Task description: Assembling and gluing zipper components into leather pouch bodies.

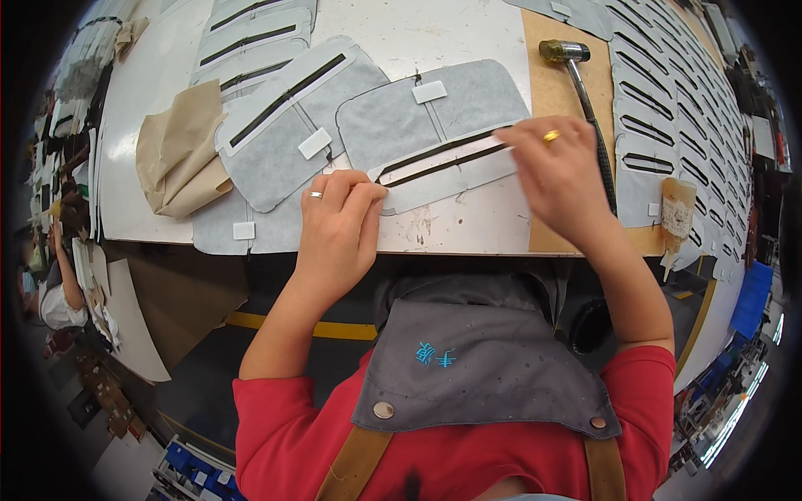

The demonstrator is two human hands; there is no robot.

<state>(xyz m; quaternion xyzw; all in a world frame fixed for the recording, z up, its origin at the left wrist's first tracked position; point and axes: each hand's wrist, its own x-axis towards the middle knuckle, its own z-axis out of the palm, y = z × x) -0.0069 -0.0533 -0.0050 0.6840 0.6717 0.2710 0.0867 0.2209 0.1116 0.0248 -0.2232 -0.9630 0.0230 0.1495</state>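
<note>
A light grey panel [455, 189] with two long black strips lies tilted near the table's front edge. Its left end is pinched between the thumb and fingers of my left hand [338, 225], which wears a silver-coloured ring. At the upper right end, the closed fingers of my right hand [564, 171] grip the same panel; that hand has a gold-coloured ring and is slightly blurred. Just beyond it rests a rounded grey piece [476, 96] bearing a white tab [430, 92]. Another grey piece [276, 159], with a black slot and white tab, overlaps others left of it.
A hammer [576, 79] lies on a brown board [547, 209] at the right. Beside it are a glue bottle [677, 213] and rows of slotted grey pieces [647, 125]. Folded tan material [180, 154] sits at the left on the white table [468, 29].
</note>
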